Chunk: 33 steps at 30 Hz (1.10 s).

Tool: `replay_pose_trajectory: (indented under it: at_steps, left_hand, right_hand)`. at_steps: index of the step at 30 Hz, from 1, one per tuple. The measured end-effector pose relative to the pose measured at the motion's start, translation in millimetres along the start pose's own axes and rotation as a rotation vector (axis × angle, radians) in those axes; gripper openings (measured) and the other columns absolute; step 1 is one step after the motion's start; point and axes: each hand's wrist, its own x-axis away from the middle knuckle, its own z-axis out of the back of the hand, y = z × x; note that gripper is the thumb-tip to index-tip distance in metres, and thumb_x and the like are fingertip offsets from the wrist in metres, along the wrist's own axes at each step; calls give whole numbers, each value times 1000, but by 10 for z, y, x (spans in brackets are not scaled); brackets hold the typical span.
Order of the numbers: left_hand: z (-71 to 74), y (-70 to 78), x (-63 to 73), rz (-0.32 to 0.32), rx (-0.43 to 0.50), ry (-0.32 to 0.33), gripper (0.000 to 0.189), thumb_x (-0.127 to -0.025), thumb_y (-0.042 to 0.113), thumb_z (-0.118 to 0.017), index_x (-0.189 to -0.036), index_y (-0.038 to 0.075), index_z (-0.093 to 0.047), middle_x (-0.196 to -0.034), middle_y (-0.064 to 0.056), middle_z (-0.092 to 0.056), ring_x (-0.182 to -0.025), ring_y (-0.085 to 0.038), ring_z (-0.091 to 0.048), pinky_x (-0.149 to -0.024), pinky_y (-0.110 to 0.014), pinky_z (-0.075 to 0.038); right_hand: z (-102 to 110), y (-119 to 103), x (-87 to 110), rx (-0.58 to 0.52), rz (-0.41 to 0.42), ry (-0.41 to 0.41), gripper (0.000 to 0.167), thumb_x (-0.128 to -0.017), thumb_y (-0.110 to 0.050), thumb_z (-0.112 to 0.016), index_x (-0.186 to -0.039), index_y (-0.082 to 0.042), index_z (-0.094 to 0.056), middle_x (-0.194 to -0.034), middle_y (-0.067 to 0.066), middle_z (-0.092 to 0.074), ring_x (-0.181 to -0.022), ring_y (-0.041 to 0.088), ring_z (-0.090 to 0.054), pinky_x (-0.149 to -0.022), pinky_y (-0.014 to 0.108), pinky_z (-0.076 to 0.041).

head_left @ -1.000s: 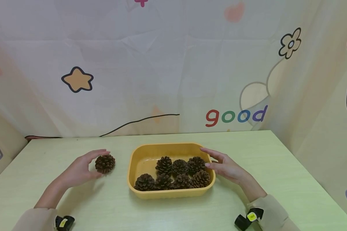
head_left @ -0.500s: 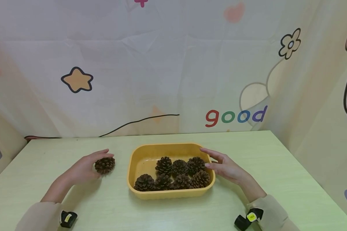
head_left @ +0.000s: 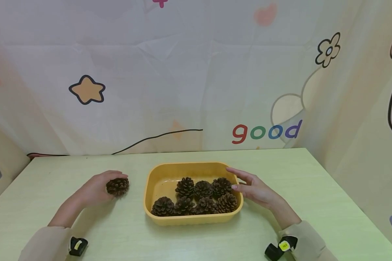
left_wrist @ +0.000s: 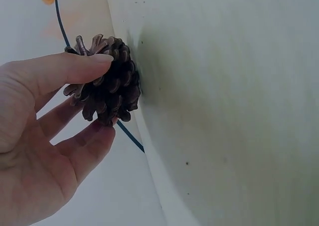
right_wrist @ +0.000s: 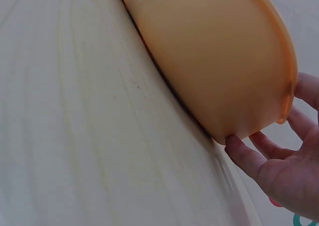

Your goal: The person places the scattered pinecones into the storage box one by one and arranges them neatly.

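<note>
Pinched in my left hand point(head_left: 96, 189) is a brown pinecone point(head_left: 117, 187), left of the yellow plastic bin point(head_left: 196, 220). The left wrist view shows my thumb on one side of the pinecone point(left_wrist: 112, 81) and fingertips on the other, with the cone at the tabletop. My right hand point(head_left: 259, 190) holds the bin's right end. From the right wrist, a fingertip touches the bin's outer wall point(right_wrist: 214, 61) low down, while another digit reaches over the rim. Several more pinecones point(head_left: 203, 189) lie inside the bin, mostly toward its right and front.
The pale green table point(head_left: 124, 239) ends at a printed backdrop point(head_left: 183, 90) behind the bin. More cloth hangs at the left and right sides. Black wrist cameras point(head_left: 78, 246) are strapped over both sleeves.
My left hand has moved slightly right and closed its fingers around the pinecone, which has shifted a little left. My right hand and the bin have stayed in place.
</note>
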Motion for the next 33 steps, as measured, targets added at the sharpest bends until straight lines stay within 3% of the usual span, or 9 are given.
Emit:
replay_pose_trajectory:
  at_steps: [7, 13, 22, 33]
  left_hand:
    - [19, -7, 44, 14, 39, 54, 60, -64, -9, -72, -120, -1, -55, -123, -25, -51, -111, -43, -46, -88, -57, -42]
    - [8, 10, 70, 0, 82, 86, 61, -65, -5, -75, -123, 1, -53, -125, -25, -49, -110, -44, -48, -84, -57, -45]
    - [-12, 93, 95, 19, 196, 130, 59, -67, -6, -73, -123, 0, -53, -126, -23, -51, -109, -42, -51, -83, -46, -49]
    - [-32, 176, 95, 54, 204, 161, 58, -71, 5, -76, -125, 5, -54, -124, -17, -55, -109, -40, -52, -84, -43, -50]
  right_hand:
    - [0, 6, 0, 2, 4, -1, 62, -90, -10, -56, -143, -1, -24, -150, 20, -9, -130, 42, -24, -91, 31, -46]
    - [-1, 5, 2, -1, 1, 1, 62, -90, -9, -56, -143, -1, -24, -150, 20, -9, -130, 42, -23, -91, 32, -46]
    - [-8, 0, -5, 6, 3, 2, 63, -90, -10, -56, -143, -1, -24, -150, 20, -9, -131, 43, -22, -92, 33, -46]
    - [-15, -16, 5, -11, 5, -1, 63, -90, -8, -55, -143, 0, -23, -150, 19, -8, -132, 43, -18, -92, 30, -45]
